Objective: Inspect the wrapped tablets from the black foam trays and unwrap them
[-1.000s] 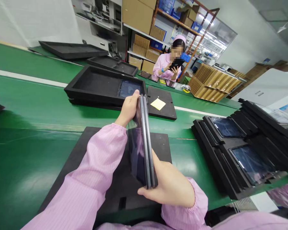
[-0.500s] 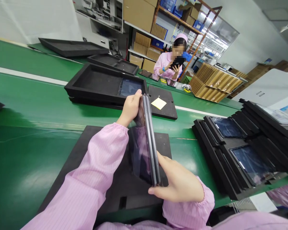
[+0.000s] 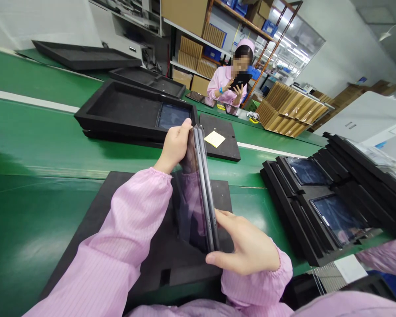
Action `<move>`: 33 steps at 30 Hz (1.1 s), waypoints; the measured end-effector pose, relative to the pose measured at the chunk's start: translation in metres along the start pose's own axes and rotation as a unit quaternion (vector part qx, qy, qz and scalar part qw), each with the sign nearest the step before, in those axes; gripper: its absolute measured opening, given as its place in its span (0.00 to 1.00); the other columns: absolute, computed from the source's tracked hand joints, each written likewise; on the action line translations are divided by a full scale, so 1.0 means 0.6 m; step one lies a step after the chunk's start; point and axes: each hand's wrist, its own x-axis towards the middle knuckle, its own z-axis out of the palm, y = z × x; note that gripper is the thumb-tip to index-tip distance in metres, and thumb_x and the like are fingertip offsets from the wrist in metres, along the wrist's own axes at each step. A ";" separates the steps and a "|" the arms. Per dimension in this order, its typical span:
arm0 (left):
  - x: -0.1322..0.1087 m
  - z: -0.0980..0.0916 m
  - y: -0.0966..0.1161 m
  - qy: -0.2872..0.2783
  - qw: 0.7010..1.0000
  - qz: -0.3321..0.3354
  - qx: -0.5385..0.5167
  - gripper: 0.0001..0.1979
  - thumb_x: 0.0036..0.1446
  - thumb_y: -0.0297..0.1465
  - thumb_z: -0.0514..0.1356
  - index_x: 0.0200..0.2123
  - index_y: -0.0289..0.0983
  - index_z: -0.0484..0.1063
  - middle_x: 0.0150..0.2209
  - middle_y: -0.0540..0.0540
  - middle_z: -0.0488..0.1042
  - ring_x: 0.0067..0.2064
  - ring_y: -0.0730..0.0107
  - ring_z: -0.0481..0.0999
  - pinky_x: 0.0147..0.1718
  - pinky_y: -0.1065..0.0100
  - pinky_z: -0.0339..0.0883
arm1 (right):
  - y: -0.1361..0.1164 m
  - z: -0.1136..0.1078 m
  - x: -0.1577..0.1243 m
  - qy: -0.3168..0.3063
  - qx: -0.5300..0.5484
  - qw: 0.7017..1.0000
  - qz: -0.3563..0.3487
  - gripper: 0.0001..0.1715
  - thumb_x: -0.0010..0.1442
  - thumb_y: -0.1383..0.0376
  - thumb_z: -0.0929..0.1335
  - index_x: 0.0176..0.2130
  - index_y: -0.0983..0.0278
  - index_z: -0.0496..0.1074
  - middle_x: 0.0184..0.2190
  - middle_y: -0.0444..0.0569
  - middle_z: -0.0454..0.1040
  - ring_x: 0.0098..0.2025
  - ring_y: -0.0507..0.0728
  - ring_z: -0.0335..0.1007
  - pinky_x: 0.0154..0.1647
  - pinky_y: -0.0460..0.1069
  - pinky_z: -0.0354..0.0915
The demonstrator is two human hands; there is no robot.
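Note:
Two tablets (image 3: 203, 189) stand on edge, pressed face to face side by side, with clear film showing around them. My left hand (image 3: 175, 143) grips their far end, thumb on top. Around the near end is my right hand (image 3: 246, 246), its thumb at the bottom corner and its fingers partly hidden behind. Beneath the tablets lies a flat black foam board (image 3: 145, 251) on the green bench. The left tablet's dark glossy screen reflects a pink sleeve.
A black foam tray (image 3: 119, 105) holding one tablet (image 3: 174, 116) sits ahead, beside a black foam piece with a yellow note (image 3: 214, 138). Foam trays with tablets (image 3: 338, 218) are stacked at right. Across the bench (image 3: 36, 145) a co-worker (image 3: 229, 79) holds a dark tablet.
The view has shifted slightly, so the surroundings sit a little further left and up. Both hands keep their hold on the two tablets, with almost no change in pose.

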 end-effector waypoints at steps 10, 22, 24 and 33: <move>-0.007 0.002 0.013 -0.009 0.999 0.027 0.019 0.28 0.64 0.43 0.53 0.14 0.40 0.55 0.14 0.53 0.57 0.19 0.75 0.58 0.21 0.69 0.55 | -0.008 0.001 0.007 0.054 -0.036 0.997 0.045 0.13 0.66 0.61 0.59 0.29 0.58 0.55 0.23 0.41 0.62 0.26 0.54 0.58 0.29 0.48 0.56; -0.012 0.004 0.016 -0.022 0.999 0.021 -0.010 0.28 0.62 0.50 0.54 0.14 0.40 0.57 0.14 0.52 0.61 0.19 0.73 0.62 0.20 0.69 0.56 | -0.008 -0.005 0.005 0.024 -0.048 0.999 0.005 0.09 0.64 0.65 0.56 0.31 0.59 0.57 0.24 0.42 0.62 0.26 0.54 0.58 0.30 0.49 0.58; -0.013 0.005 0.019 -0.021 0.999 0.020 -0.014 0.28 0.62 0.50 0.54 0.14 0.40 0.59 0.14 0.52 0.61 0.19 0.73 0.62 0.20 0.69 0.57 | -0.009 -0.005 0.004 0.023 -0.051 0.998 -0.001 0.08 0.64 0.66 0.56 0.31 0.59 0.56 0.24 0.42 0.63 0.26 0.55 0.59 0.29 0.49 0.58; -0.024 0.009 0.040 -0.030 0.999 0.022 -0.021 0.28 0.62 0.48 0.55 0.14 0.39 0.63 0.13 0.52 0.62 0.20 0.72 0.66 0.22 0.70 0.60 | -0.012 -0.007 0.000 0.028 -0.042 0.999 -0.004 0.07 0.60 0.67 0.56 0.29 0.58 0.53 0.23 0.42 0.63 0.25 0.54 0.59 0.29 0.48 0.59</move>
